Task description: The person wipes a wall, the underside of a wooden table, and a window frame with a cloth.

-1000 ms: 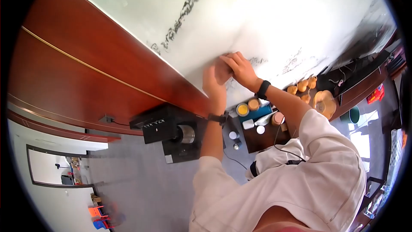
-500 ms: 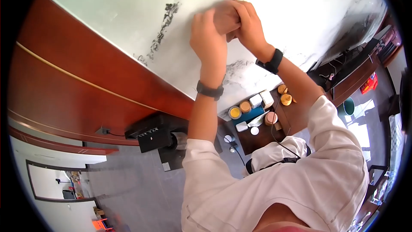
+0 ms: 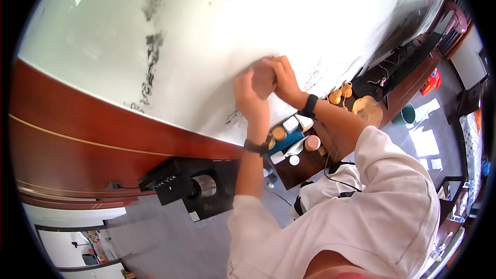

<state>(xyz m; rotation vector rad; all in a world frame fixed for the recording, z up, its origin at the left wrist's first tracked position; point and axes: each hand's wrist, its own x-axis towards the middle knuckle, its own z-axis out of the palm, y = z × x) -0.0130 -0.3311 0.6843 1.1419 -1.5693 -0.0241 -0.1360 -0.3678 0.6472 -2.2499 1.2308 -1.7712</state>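
A flat, brownish, rounded object [image 3: 264, 79] is between my two hands over a glossy white surface with dark veins [image 3: 206, 46]. My left hand [image 3: 249, 95] grips its left side, thumb up along the edge. On the right side, the fingers of my right hand [image 3: 285, 79] are bent round its upper edge. Its exact nature is too blurred to make out. Both wrists wear black bands.
Red-brown wood panelling [image 3: 103, 119] borders the white surface. Below stand a black machine with a glass pot [image 3: 205, 186] and a dark tray [image 3: 292, 171] with jars and a blue item. Gourds [image 3: 341, 93] and a wooden dish [image 3: 368, 110] lie to the right.
Half a second ago both hands were higher in view with the object between them; they now appear lower. The view has shifted, and the surface's dark veins lie farther left.
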